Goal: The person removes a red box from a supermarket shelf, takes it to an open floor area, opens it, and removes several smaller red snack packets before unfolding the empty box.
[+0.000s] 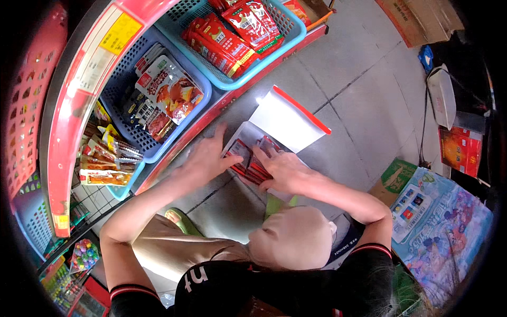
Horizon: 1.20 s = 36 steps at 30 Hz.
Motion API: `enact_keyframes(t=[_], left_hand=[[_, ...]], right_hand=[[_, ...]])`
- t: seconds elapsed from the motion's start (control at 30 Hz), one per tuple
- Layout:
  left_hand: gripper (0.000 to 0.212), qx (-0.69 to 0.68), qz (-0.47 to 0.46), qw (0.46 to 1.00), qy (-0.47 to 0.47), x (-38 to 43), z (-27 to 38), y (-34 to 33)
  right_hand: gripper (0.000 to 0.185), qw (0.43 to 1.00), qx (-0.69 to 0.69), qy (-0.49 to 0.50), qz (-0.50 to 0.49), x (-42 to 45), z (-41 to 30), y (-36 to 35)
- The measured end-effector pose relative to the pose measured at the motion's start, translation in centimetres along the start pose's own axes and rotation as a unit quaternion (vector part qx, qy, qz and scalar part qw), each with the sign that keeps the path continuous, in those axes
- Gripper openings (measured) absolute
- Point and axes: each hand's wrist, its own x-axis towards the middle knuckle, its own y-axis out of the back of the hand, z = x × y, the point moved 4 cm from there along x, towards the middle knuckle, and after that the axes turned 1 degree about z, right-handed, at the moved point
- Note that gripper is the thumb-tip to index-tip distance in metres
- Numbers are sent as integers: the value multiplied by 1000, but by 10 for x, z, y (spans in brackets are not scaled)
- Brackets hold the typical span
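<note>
In front of my bent knees, an open carton (242, 132) with a white inside holds several red-edged packets (253, 174). Its white lid (288, 121), edged in red, is folded back away from me. My left hand (206, 158) is at the carton's left side, fingers apart, its thumb over the near left corner. My right hand (287, 170) reaches into the carton from the right. Its fingers rest on the packets, with the thumb at their near end; whether it grips any is unclear.
A blue basket (148, 156) of snack pouches and a turquoise basket (225, 85) of red packets stand on a low shelf at left. A curved red shelf edge (65, 158) overhangs them. A printed blue carton (447, 230) lies right. Cardboard (420, 20) sits at upper right.
</note>
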Motion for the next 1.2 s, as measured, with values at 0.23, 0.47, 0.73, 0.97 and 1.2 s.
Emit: enact_keyframes(t=[0.23,0.47,0.73,0.97,1.2], left_hand=[[56,-392,11,915,99,12,-37,-33],[33,-335,22,939,71,11,-39,-37],[41,-311,2,948,72,11,-33,-36],[29,-197,60,978,-23,13,-37,-48],[67,-209,122,967,-74,-2,-4,14]], right_hand=[[96,999,-19,13,-31,18,8,0],[90,999,-29,-27,36,17,12,-3],[73,993,-73,-28,93,26,11,-29],[41,987,-77,36,138,-10,-14,21],[43,988,26,127,81,-56,-33,134]])
